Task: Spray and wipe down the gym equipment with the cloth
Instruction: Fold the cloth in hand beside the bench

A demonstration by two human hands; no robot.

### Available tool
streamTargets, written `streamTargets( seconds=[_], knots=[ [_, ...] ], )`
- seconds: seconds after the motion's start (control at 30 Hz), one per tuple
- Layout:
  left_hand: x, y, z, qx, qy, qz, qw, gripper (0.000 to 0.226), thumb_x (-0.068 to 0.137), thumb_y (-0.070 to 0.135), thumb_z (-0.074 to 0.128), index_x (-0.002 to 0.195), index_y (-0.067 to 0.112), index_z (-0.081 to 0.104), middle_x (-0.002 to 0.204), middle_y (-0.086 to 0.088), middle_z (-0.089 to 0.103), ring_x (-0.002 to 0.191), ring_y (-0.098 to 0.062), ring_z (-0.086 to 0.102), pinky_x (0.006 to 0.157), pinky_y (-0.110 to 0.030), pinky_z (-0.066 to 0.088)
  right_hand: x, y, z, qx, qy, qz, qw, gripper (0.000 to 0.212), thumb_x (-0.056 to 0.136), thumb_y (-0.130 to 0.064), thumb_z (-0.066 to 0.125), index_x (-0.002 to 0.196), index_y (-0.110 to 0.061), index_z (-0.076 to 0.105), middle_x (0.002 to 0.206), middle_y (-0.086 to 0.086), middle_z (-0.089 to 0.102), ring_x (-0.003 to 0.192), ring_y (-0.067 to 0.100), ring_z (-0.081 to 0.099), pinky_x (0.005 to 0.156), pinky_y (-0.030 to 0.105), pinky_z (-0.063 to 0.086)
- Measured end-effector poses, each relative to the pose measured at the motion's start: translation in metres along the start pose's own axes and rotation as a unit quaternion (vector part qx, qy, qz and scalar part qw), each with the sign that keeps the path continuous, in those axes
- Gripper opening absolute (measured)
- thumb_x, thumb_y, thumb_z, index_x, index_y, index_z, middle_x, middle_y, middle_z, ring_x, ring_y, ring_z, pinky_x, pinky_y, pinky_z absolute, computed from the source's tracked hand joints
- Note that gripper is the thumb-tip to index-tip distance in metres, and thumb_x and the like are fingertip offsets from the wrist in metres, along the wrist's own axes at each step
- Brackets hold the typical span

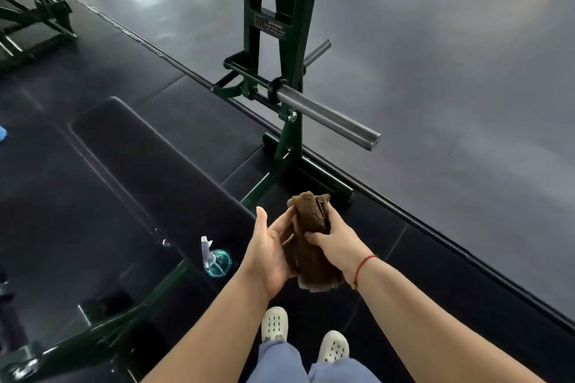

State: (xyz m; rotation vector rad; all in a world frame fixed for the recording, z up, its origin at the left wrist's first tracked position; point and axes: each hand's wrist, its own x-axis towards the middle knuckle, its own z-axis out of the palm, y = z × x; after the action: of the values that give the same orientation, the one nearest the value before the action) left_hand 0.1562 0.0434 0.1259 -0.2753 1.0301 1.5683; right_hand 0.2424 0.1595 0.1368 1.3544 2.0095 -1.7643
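Glossy grey floor on the right, black rubber mat on the left. Black bench pad on a green frame; steel bar racked. Folded brown cloth held mid-air: right hand fingers curled round it, left hand flat against it, fingers straight. Spray bottle by the pad's corner.

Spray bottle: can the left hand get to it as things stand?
Probably yes. The spray bottle sits just left of the left hand with nothing between them; that hand lies open against the cloth, which the right hand grips.
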Motion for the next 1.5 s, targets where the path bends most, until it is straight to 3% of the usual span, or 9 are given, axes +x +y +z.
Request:
streamTargets(
  seconds=[0.13,0.3,0.47,0.63,0.77,0.9,1.13,1.3,1.5],
  knots=[
    [0.010,0.022,-0.039,0.076,0.127,-0.003,0.989,0.054,0.108,0.051,0.028,0.120,0.020,0.070,0.113,-0.005,0.076,0.111,-0.027,0.068,0.096,-0.050,0.052,0.029,-0.009,0.040,-0.014,-0.023,0.016,1.000,0.073,0.099,-0.024,0.060,0.158,-0.039,0.020,0.145,-0.003,0.052,0.127,0.023,0.053,0.111,0.048,0.042],
    [0.029,0.039,-0.119,0.190,0.322,0.038,0.927,0.020,0.105,0.018,0.052,0.116,0.016,0.069,0.110,0.001,0.068,0.108,-0.016,0.062,0.093,-0.035,0.047,0.063,-0.019,0.082,-0.044,-0.043,0.033,0.998,0.072,0.102,-0.022,0.055,0.160,-0.035,0.013,0.154,-0.003,0.043,0.137,0.022,0.045,0.116,0.041,0.036],
    [0.040,0.053,-0.198,0.181,0.422,0.009,0.888,0.024,0.099,0.009,0.057,0.122,0.006,0.065,0.104,-0.006,0.065,0.103,-0.022,0.058,0.102,-0.047,0.049,0.094,-0.014,0.115,-0.055,-0.050,0.075,0.994,0.073,0.102,-0.023,0.055,0.160,-0.036,0.013,0.151,-0.004,0.046,0.130,0.021,0.050,0.108,0.036,0.040],
    [0.060,0.054,-0.233,0.313,0.405,-0.055,0.857,0.025,0.099,0.015,0.059,0.124,0.014,0.059,0.095,-0.006,0.058,0.076,-0.021,0.051,0.069,-0.035,0.043,0.108,-0.003,0.133,-0.048,-0.051,0.118,0.990,0.072,0.102,-0.025,0.055,0.160,-0.035,0.015,0.151,-0.002,0.046,0.130,0.022,0.050,0.108,0.036,0.041],
    [0.089,0.050,-0.253,0.441,0.361,-0.093,0.816,0.040,0.098,0.023,0.059,0.135,0.007,0.055,0.118,-0.012,0.065,0.096,-0.029,0.061,0.071,-0.034,0.044,0.116,0.004,0.139,-0.030,-0.039,0.143,0.988,0.071,0.102,-0.026,0.056,0.160,-0.035,0.016,0.151,-0.003,0.045,0.131,0.023,0.050,0.109,0.038,0.042],
    [0.115,0.049,-0.263,0.471,0.356,-0.106,0.800,0.029,0.096,0.020,0.056,0.118,0.002,0.060,0.095,-0.011,0.064,0.078,-0.028,0.058,0.066,-0.036,0.046,0.121,0.008,0.135,-0.026,-0.020,0.149,0.988,0.071,0.102,-0.028,0.056,0.160,-0.035,0.016,0.152,-0.004,0.045,0.131,0.023,0.050,0.110,0.039,0.043],
    [0.140,0.046,-0.272,0.483,0.365,-0.115,0.788,0.033,0.095,0.010,0.054,0.126,0.005,0.062,0.104,-0.018,0.068,0.084,-0.032,0.064,0.074,-0.042,0.057,0.126,0.017,0.113,0.003,0.013,0.165,0.986,0.073,0.101,-0.032,0.058,0.159,-0.037,0.015,0.153,-0.005,0.043,0.134,0.025,0.048,0.114,0.047,0.040],
    [0.134,0.050,-0.239,0.576,0.273,-0.092,0.765,0.031,0.100,0.012,0.052,0.128,0.007,0.063,0.109,-0.013,0.065,0.081,-0.023,0.057,0.060,-0.031,0.041,0.117,0.021,0.097,0.029,0.016,0.167,0.985,0.071,0.101,-0.031,0.058,0.158,-0.036,0.017,0.154,-0.005,0.041,0.137,0.026,0.046,0.116,0.047,0.037],
    [0.125,0.042,-0.180,0.623,0.167,-0.069,0.761,0.025,0.097,0.013,0.056,0.120,0.008,0.065,0.102,-0.008,0.067,0.092,-0.025,0.063,0.079,-0.038,0.052,0.094,0.028,0.073,0.055,0.046,0.179,0.981,0.071,0.101,-0.030,0.057,0.159,-0.035,0.016,0.155,-0.003,0.040,0.138,0.027,0.045,0.113,0.045,0.036]
  ],
)
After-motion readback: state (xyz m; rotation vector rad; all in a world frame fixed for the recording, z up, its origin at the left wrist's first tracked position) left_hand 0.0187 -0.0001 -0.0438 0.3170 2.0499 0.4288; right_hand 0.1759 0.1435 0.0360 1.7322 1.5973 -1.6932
